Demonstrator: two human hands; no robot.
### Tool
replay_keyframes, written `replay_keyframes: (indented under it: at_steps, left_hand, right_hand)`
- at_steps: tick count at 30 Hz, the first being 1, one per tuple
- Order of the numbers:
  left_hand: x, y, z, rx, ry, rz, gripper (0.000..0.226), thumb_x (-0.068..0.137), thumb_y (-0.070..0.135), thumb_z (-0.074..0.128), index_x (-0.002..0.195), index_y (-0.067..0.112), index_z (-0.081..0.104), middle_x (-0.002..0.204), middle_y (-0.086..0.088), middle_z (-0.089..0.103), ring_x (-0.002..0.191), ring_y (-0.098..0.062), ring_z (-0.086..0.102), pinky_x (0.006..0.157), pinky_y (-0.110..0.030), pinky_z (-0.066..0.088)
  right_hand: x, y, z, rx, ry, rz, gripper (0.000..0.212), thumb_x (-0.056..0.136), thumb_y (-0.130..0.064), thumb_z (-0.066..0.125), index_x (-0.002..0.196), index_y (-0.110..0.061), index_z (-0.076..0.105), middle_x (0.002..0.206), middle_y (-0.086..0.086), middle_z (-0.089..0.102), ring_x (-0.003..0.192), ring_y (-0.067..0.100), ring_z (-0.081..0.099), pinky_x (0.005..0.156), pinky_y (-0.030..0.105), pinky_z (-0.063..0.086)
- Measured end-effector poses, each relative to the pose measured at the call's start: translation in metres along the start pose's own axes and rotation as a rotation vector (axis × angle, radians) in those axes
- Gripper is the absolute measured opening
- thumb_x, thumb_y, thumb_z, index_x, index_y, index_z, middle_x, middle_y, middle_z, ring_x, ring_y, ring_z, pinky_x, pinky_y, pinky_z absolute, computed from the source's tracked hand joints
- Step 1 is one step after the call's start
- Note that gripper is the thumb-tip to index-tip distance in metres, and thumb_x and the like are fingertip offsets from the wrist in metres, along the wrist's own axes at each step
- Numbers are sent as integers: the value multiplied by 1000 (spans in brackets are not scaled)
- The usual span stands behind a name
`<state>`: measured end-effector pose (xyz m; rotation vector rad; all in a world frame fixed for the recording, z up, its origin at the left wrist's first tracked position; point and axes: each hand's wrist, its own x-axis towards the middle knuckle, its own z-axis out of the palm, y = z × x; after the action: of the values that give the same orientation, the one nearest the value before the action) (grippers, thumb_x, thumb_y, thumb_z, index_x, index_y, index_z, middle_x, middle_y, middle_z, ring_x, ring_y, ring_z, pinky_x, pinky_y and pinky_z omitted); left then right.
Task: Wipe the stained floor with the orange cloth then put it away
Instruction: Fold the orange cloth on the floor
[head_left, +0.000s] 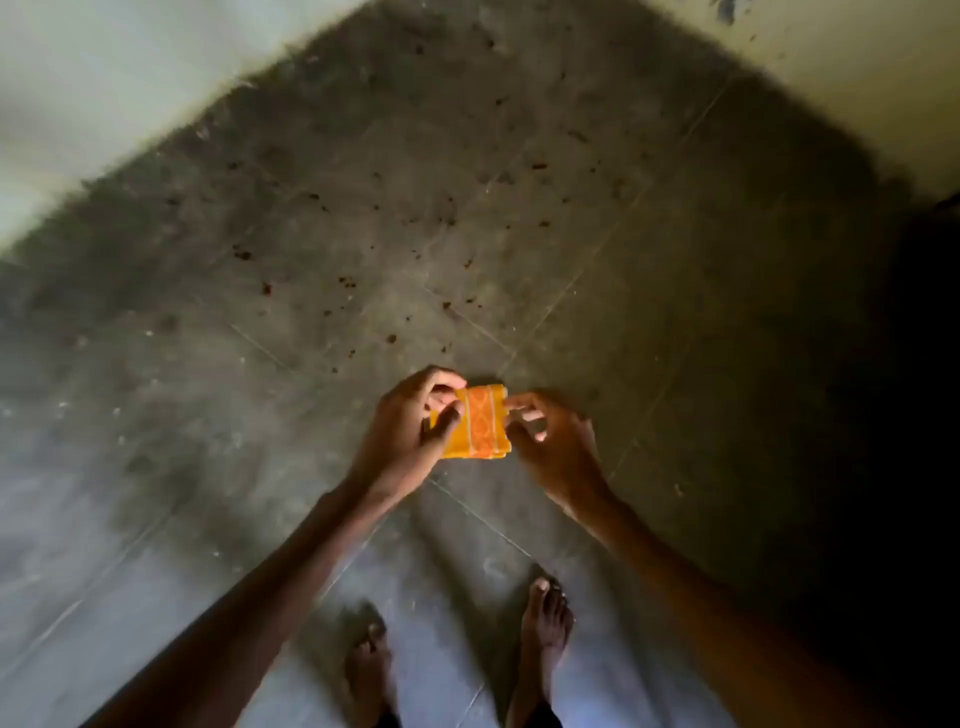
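A folded orange cloth (480, 422) with a pale patterned stripe is held in the air in front of me, above the floor. My left hand (410, 431) grips its left side, fingers over the top edge and thumb across the front. My right hand (545, 441) pinches its right edge with the fingertips. Ahead lies the grey tiled floor (415, 218), dotted with many small dark brown stains (244, 253).
Pale walls (104, 93) bound the floor at the far left and far right, meeting in a corner ahead. A deep dark shadow (909, 389) covers the right side. My bare feet (545, 629) stand on the tiles below the hands.
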<state>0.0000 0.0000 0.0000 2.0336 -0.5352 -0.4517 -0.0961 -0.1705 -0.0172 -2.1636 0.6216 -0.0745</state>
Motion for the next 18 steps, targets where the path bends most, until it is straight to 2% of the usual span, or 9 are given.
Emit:
replay_keyframes:
  at_steps: [2, 6, 8, 10, 11, 13, 15, 16, 18]
  left_hand:
    - [20, -58, 40, 81, 11, 18, 23, 90, 15, 62, 113, 15, 60, 102, 6, 66, 87, 1, 62, 76, -16, 48]
    - [68, -172, 103, 202, -13, -72, 21, 85, 13, 58, 105, 8, 62, 107, -7, 64, 97, -24, 62, 81, -29, 45]
    - [90, -219, 125, 274, -50, -38, 30, 82, 18, 57, 109, 6, 61, 107, -13, 62, 100, -33, 61, 84, -37, 49]
    - [110, -249, 138, 338, -65, -25, 35, 84, 16, 62, 117, 7, 59, 112, -16, 58, 104, -37, 59, 86, -44, 49]
    - [117, -264, 144, 372, -68, 2, 39, 83, 15, 65, 121, 8, 58, 117, -16, 57, 108, -38, 57, 88, -45, 48]
    - [124, -284, 154, 509, -88, 64, 55, 80, 25, 71, 130, 12, 53, 129, -15, 51, 117, -39, 50, 95, -45, 43]
    - [127, -297, 160, 697, -133, 72, 74, 77, 44, 72, 139, 18, 44, 140, -10, 41, 128, -35, 39, 102, -44, 33]
    - [126, -303, 161, 762, -160, 69, 79, 75, 52, 72, 141, 21, 41, 143, -8, 36, 131, -33, 34, 104, -43, 30]
    - [124, -313, 164, 817, -194, 82, 82, 70, 58, 73, 137, 23, 44, 143, -6, 33, 131, -31, 31, 104, -42, 27]
  right_hand:
    - [21, 56, 40, -34, -37, -28, 28, 80, -33, 55, 102, -23, 69, 109, -4, 69, 96, 15, 65, 82, 31, 52]
    - [79, 149, 114, -72, -153, -41, 27, 80, -10, 63, 104, -19, 69, 103, -10, 66, 76, -6, 57, 78, 26, 48]
    - [108, 185, 145, -142, -151, -71, 30, 80, -3, 68, 107, -16, 71, 105, -4, 67, 77, -5, 56, 82, 29, 49]
    - [134, 209, 167, -247, -107, -143, 38, 78, -9, 72, 115, -16, 69, 115, 3, 67, 98, 16, 62, 93, 37, 49]
    - [144, 219, 177, -323, -100, -198, 45, 77, -14, 74, 121, -16, 65, 123, 5, 64, 111, 26, 59, 97, 41, 47]
    - [154, 233, 188, -565, -161, -278, 66, 77, -28, 77, 138, -18, 53, 138, 5, 54, 127, 32, 47, 103, 46, 41]
    - [160, 240, 189, -856, -241, -316, 82, 76, -44, 77, 146, -20, 42, 143, 5, 49, 132, 32, 40, 105, 48, 33]
    - [162, 240, 189, -940, -257, -326, 81, 75, -50, 76, 143, -21, 44, 140, 5, 51, 131, 32, 40, 104, 47, 32]
    - [166, 239, 187, -964, -280, -332, 60, 75, -55, 75, 124, -24, 60, 127, 5, 58, 123, 31, 43, 99, 42, 32]
